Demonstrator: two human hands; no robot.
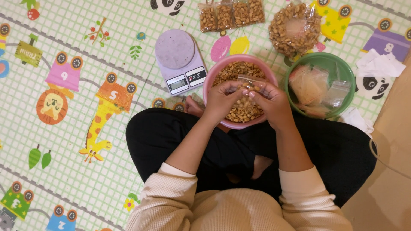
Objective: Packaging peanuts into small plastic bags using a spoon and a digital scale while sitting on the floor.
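Left hand [222,99] and right hand [270,100] each grip closed on the clear pouch [246,87] of peanuts.

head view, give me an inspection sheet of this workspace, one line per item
surface: patterned play mat with animals and trains, person sitting cross-legged on it
job's things: pink bowl of peanuts; small clear bag partly filled, held over it
clutter: kitchen scale beside the bowl; filled peanut bags; large open bag of peanuts; green bowl holding empty clear bags; white paper
grippers: left hand and right hand both on the small bag
cables: thin white cord at right
surroundings: bare tan floor past the mat's edge
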